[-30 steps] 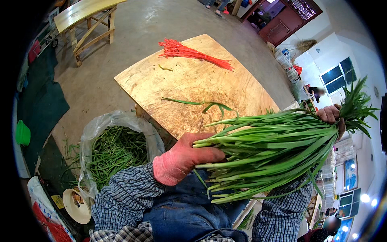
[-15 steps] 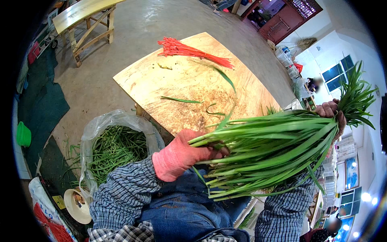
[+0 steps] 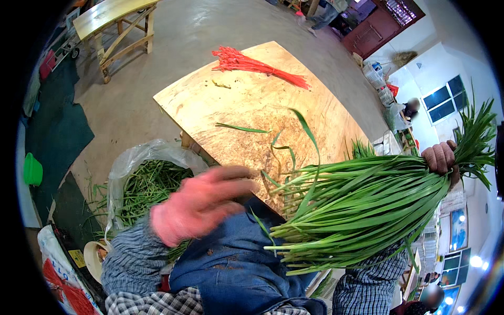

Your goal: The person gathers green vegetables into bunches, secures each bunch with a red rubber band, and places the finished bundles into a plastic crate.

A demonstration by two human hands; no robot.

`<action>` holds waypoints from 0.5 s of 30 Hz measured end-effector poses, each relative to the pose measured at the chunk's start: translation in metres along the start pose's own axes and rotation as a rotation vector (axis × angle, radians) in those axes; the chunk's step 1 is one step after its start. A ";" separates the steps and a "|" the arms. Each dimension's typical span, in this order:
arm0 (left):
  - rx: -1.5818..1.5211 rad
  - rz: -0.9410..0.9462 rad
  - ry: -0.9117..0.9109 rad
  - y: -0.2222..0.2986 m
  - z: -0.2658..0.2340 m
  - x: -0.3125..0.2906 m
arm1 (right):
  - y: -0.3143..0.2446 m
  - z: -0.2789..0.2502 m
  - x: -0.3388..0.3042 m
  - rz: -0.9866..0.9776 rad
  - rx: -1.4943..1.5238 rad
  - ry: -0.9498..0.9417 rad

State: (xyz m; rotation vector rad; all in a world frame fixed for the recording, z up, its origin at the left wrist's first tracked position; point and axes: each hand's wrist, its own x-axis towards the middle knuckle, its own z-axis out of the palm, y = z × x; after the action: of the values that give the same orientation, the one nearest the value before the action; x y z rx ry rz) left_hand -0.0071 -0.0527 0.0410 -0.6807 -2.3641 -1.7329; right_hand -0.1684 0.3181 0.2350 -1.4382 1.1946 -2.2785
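Observation:
My right hand (image 3: 440, 158) is wrapped around a big bunch of garlic chives (image 3: 362, 202), near its leafy tips. The bunch lies nearly level above my lap and the table's near corner, with the pale cut ends fanning out to the left. My left hand (image 3: 197, 205), in a pink glove, is apart from the stalks, blurred, with its fingers stretched out and nothing in them. It hovers between the bunch and a clear plastic bag (image 3: 116, 184) filled with green trimmings (image 3: 157, 181). A few loose leaves (image 3: 244, 127) lie on the wooden table (image 3: 194, 110).
A bundle of red ties (image 3: 257, 65) rests on the table's far side. More green leaves (image 3: 362, 149) show behind the bunch. On the floor at left are a green basin (image 3: 33, 169) and a beige bucket (image 3: 93, 260). A wooden bench (image 3: 113, 18) stands far left.
My left hand has come off the stalk ends and moved left and down, its fingers now spread. The right hand keeps hold of the bunch, slightly lower. A person shows farther in at the top.

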 end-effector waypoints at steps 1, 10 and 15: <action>-0.031 0.252 -0.010 0.011 0.008 0.020 | -0.005 0.004 0.002 -0.003 0.004 0.007; 0.339 0.607 -0.071 0.005 0.047 0.020 | -0.010 0.005 0.006 -0.077 0.044 -0.043; 0.536 -0.084 -0.474 -0.024 0.009 -0.067 | -0.008 0.019 0.010 -0.052 0.106 -0.106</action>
State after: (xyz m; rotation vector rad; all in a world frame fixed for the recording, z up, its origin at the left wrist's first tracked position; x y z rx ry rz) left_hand 0.0434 -0.0688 -0.0071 -0.9793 -3.0193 -0.9387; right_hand -0.1560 0.3077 0.2515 -1.5466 1.0021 -2.2309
